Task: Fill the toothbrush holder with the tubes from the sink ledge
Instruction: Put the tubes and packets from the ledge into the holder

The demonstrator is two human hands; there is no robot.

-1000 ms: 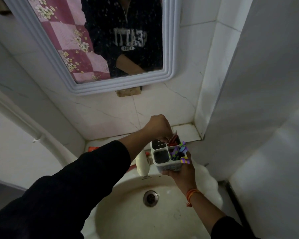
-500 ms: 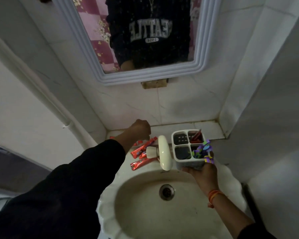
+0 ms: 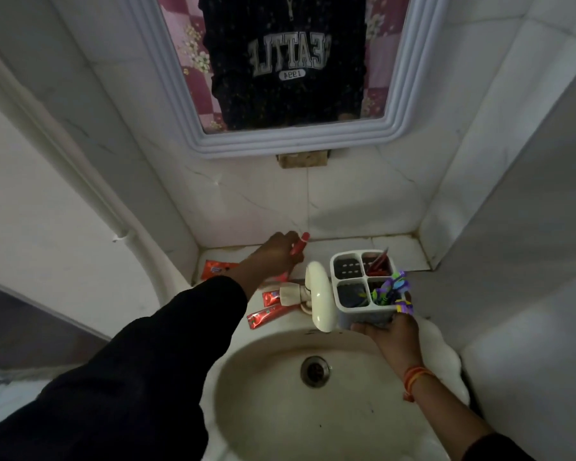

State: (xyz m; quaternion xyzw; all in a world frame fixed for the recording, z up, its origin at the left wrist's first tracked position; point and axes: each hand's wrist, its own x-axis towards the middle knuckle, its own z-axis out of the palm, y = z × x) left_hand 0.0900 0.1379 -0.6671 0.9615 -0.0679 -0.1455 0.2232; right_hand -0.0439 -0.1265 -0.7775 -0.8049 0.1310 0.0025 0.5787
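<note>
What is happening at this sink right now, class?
A person is loading red tubes into a white toothbrush holder. The right hand holds the holder up beside the tap. The left hand grips one red tube over the ledge. Some tubes already sit in the holder's back right compartment; several more still lie on the ledge.

White-framed mirror up on the tiled wall, reflecting a dark top with mirrored lettering. Cream tap arching over the basin, round metal drain below it. White pipe slanting down the left wall.
</note>
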